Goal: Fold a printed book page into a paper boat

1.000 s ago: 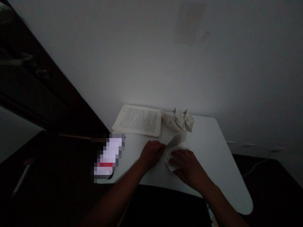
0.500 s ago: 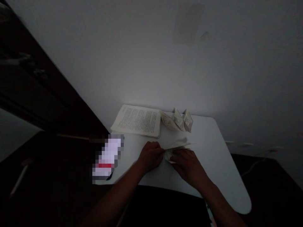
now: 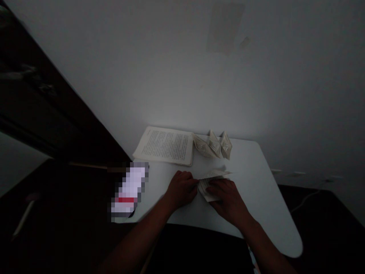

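A partly folded sheet of printed paper [image 3: 212, 175] lies between my hands near the middle of the white table. My left hand [image 3: 184, 188] pinches its left corner, fingers curled. Over the paper's lower right part rests my right hand [image 3: 226, 194], its fingers bent on and into the fold; the fingertips are partly hidden. One flap of the paper stands up toward the wall, and another hangs toward me. Behind it are three folded paper boats: a left one [image 3: 203, 146], a middle one [image 3: 215, 143] and a right one [image 3: 226, 145].
Left of the boats lies a stack of printed pages [image 3: 165, 146]. A phone with a blurred screen [image 3: 131, 190] sits at the left edge of the white table [image 3: 265, 198]. The wall [image 3: 176, 76] rises directly behind, and a dark door [image 3: 57, 87] stands at left.
The paper's near flap has opened out toward me, showing more of its printed face beneath my right hand. My left hand keeps its place at the corner.
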A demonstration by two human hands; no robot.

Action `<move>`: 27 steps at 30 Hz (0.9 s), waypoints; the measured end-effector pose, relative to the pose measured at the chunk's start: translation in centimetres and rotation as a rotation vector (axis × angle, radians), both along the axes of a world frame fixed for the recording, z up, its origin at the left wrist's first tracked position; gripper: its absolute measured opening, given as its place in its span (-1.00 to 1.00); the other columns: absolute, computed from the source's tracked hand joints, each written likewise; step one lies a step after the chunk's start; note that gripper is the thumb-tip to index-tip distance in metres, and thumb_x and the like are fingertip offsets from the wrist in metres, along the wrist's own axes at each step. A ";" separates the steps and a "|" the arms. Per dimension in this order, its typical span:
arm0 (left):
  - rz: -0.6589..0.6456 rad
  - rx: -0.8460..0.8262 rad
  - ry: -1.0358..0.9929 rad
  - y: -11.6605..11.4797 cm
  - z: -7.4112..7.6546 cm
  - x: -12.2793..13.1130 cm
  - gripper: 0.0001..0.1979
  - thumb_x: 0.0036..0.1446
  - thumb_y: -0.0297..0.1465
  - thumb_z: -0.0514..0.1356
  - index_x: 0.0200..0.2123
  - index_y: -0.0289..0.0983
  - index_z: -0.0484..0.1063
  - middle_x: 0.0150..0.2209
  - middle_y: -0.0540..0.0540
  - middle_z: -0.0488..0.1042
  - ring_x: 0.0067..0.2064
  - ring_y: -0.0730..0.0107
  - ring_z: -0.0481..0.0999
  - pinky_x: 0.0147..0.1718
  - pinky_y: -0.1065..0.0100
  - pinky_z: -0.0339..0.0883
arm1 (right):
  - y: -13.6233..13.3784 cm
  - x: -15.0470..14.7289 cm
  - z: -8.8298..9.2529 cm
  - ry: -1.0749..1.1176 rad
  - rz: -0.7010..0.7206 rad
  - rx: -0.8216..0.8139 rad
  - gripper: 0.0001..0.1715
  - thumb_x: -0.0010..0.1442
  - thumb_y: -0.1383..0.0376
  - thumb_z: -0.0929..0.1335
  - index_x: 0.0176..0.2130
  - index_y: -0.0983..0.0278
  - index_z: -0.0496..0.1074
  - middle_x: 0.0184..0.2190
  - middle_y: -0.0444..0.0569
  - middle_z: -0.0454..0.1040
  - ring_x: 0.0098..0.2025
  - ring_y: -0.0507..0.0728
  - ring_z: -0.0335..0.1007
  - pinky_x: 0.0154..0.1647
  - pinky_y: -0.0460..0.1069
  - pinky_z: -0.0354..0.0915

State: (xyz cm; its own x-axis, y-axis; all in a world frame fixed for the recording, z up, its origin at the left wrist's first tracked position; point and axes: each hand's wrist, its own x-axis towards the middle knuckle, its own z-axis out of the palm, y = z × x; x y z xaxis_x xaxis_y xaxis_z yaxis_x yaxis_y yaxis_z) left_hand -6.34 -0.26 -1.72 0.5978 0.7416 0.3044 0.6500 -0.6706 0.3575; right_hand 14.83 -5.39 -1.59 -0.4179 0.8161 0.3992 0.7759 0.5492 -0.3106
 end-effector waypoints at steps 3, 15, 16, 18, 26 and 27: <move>-0.007 0.000 -0.009 0.0 0.0 0.0 -0.78 0.01 -0.40 0.16 -0.23 -0.21 0.47 -0.37 -0.08 0.39 -0.27 0.31 0.35 -0.25 0.23 0.14 | 0.0 0.2 -0.6 0.033 -0.002 0.060 -0.66 0.02 0.26 0.37 -0.13 0.20 0.41 -0.09 0.07 0.41 -0.02 0.26 0.26 -0.02 0.19 0.16; -0.007 0.030 -0.002 0.1 0.1 0.0 -0.75 0.02 -0.38 0.15 -0.18 -0.21 0.45 -0.36 -0.08 0.40 -0.28 0.30 0.35 -0.25 0.24 0.14 | 0.0 0.1 -0.7 0.055 -0.010 0.071 -0.66 0.00 0.27 0.39 -0.15 0.21 0.42 -0.08 0.07 0.41 -0.02 0.25 0.26 -0.02 0.20 0.18; -0.007 0.029 0.002 0.1 0.1 0.0 -0.74 0.02 -0.38 0.15 -0.17 -0.21 0.45 -0.36 -0.09 0.40 -0.28 0.30 0.35 -0.25 0.23 0.14 | 0.1 0.1 -0.7 0.056 -0.010 0.072 -0.65 0.00 0.27 0.39 -0.15 0.21 0.42 -0.08 0.07 0.40 -0.02 0.26 0.26 -0.02 0.20 0.18; -0.006 0.018 0.011 0.1 0.2 0.0 -0.73 0.03 -0.38 0.14 -0.15 -0.21 0.44 -0.35 -0.09 0.40 -0.28 0.30 0.35 -0.26 0.24 0.14 | 0.1 0.1 -0.7 0.058 -0.012 0.071 -0.65 -0.01 0.28 0.39 -0.14 0.21 0.42 -0.08 0.07 0.40 -0.02 0.26 0.25 -0.02 0.20 0.17; -0.006 0.015 -0.018 -0.1 0.5 0.1 -0.70 0.01 -0.38 0.16 -0.13 -0.20 0.43 -0.14 -0.12 0.39 -0.15 0.23 0.33 -0.18 0.19 0.16 | 0.0 0.0 -0.5 0.066 -0.015 0.073 -0.65 0.00 0.28 0.38 -0.14 0.21 0.42 -0.09 0.07 0.41 -0.03 0.25 0.26 -0.02 0.20 0.18; -0.023 0.013 -0.018 -0.1 0.6 0.1 -0.70 0.01 -0.39 0.16 -0.12 -0.20 0.42 -0.11 -0.11 0.40 -0.13 0.22 0.32 -0.17 0.18 0.15 | 0.0 0.0 -0.5 0.068 -0.017 0.070 -0.65 0.00 0.28 0.38 -0.14 0.21 0.42 -0.09 0.07 0.41 -0.03 0.25 0.26 -0.02 0.20 0.18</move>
State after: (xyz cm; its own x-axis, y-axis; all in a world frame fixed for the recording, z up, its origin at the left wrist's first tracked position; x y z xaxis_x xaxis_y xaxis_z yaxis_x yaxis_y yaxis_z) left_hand -6.23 -0.39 -1.14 0.6092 0.7236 0.3244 0.6277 -0.6900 0.3604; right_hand 14.86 -5.41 -2.07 -0.3740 0.7920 0.4825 0.7639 0.5581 -0.3239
